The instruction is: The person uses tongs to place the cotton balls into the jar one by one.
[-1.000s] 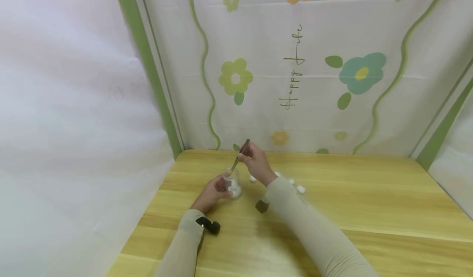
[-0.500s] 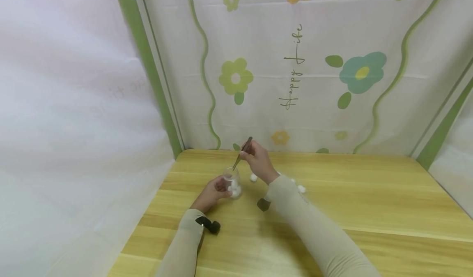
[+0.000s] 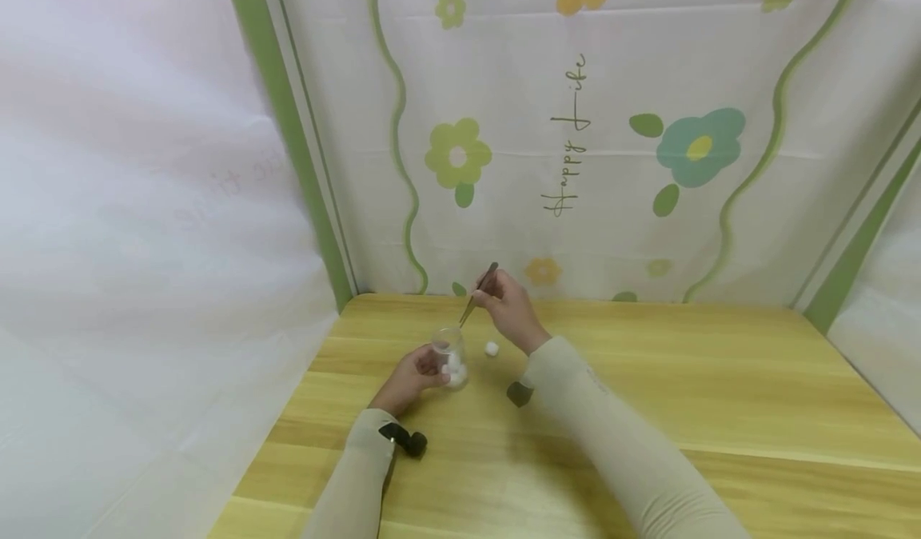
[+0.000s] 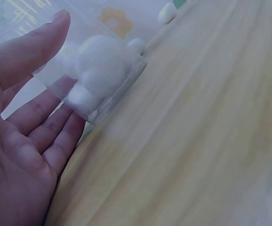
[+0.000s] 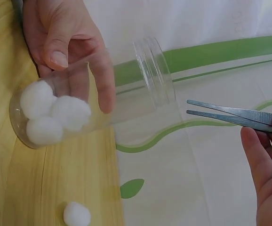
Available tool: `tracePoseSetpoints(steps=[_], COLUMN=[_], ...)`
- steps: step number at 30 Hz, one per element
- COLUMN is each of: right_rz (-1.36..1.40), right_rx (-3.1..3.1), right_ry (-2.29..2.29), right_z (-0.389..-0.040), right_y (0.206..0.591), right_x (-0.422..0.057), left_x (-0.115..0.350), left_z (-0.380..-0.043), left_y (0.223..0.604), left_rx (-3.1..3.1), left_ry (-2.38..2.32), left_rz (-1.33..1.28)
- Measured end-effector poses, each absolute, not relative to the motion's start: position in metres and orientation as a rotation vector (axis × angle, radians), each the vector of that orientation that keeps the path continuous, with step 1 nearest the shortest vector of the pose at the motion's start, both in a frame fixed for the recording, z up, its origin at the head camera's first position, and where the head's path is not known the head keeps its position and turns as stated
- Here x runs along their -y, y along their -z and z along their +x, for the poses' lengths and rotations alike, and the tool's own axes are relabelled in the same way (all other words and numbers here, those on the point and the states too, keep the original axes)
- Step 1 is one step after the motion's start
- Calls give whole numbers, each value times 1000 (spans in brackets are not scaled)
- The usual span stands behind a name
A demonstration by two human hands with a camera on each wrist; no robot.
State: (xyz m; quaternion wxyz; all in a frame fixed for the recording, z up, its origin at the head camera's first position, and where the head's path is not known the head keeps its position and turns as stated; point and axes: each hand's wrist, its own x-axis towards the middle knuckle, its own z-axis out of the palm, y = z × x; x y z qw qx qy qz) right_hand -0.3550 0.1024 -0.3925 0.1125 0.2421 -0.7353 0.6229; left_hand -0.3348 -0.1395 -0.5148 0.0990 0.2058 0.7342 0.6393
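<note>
White fabric curtain [image 3: 619, 227] with printed flowers, behind a yellow wood-grain worktop [image 3: 719, 379]. Left hand [image 3: 410, 379]: grip closed, thumb and fingers on opposite sides of the jar. Right hand [image 3: 511, 315]: grip pinched on the tweezers. Clear, cylindrical, open-topped jar [image 5: 126, 89]: upright, near the worktop's far edge. Slim grey metal tweezers [image 5: 258, 118]: 2 tips slightly parted, just above the jar's mouth. Round white cotton balls [image 5: 71, 113]: at least 3 inside the jar; another, loose ball [image 3: 492, 349] just beside it.
</note>
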Motion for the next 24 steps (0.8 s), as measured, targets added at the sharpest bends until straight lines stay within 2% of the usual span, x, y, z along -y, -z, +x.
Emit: tracePoseSetpoints(steps=[24], right_rz=[660], right_rx=[2193], right_ry=[-1843], right_z=[-359], right_y=[401], right_x=[-115], left_x=[139], left_z=[-333], left_y=[516], left_rx=[-2161], left_ry=[-1917], left_rz=[591])
